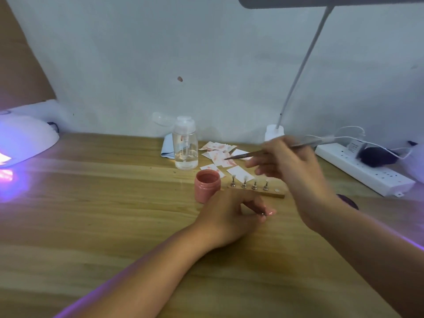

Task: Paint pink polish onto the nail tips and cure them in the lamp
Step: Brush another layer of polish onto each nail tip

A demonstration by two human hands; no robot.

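We see the left hand (229, 216) at centre frame, pinching a pink nail tip (270, 213). Up and right of it, the blurred right hand (291, 166) grips a brush (250, 154). The polish jar (207, 184) stands just above the left hand, and the glowing lamp (25, 138) sits at far left.

right grip (291, 162) holds brush (246, 154) | left grip (229, 215) pinches pink nail tip (271, 213) | polish jar (207, 187) beside holder (274, 194)

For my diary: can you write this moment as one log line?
left hand: pinches pink nail tip | right hand: holds brush, raised | polish jar: open | curing lamp: lit
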